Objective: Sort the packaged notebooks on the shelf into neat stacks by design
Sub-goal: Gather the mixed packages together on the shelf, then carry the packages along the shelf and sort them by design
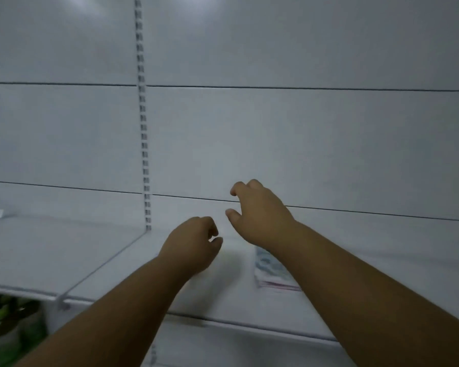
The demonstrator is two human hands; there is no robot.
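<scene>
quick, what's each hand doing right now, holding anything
Left hand: fingers loosely curled, holding nothing, above the shelf.
Right hand: open, fingers curved, empty, beyond the stack of notebooks.

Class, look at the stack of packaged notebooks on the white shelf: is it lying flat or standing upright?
Lying flat. The stack of packaged notebooks rests on the shelf, top cover facing up, partly hidden by the right forearm.

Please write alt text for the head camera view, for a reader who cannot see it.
Two bare hands, left and right, reach empty over a white shelf. A small stack of packaged notebooks lies partly under the right forearm. The picture is blurred.
</scene>
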